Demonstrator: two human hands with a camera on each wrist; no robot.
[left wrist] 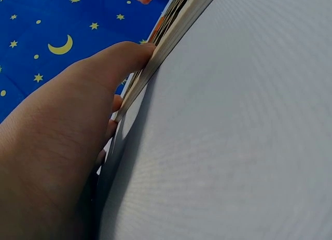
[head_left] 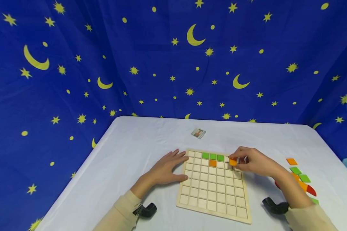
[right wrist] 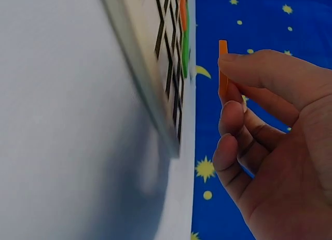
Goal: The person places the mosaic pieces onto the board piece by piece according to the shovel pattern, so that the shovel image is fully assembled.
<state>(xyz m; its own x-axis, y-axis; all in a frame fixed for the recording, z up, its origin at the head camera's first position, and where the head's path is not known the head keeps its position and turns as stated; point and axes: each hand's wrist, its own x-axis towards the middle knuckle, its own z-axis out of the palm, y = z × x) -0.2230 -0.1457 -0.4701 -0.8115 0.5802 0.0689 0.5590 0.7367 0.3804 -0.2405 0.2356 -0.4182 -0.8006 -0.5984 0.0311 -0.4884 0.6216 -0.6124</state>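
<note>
At the far left, we see a blue cloth [head_left: 65,128] with yellow stars and moons, which also runs behind the white tabletop [head_left: 104,176]. Next comes the left hand [head_left: 165,168], its fingers straight and spread apart, the thumb touching the near-left edge of a wooden board [head_left: 203,194] marked in squares. Beyond the board lies a small card [head_left: 198,133] with a printed grid. In the board's far row we find three green tiles [head_left: 213,156] side by side, with one orange tile [head_left: 212,163] directly below the middle one. Over the far right corner, the right hand [head_left: 253,161] has thumb and fingers clamped on a second orange tile [head_left: 233,162], held above the board. Farther right, we see loose orange, green and red pieces [head_left: 305,178] on the tabletop, some partly hidden by the right forearm [head_left: 292,187].
</note>
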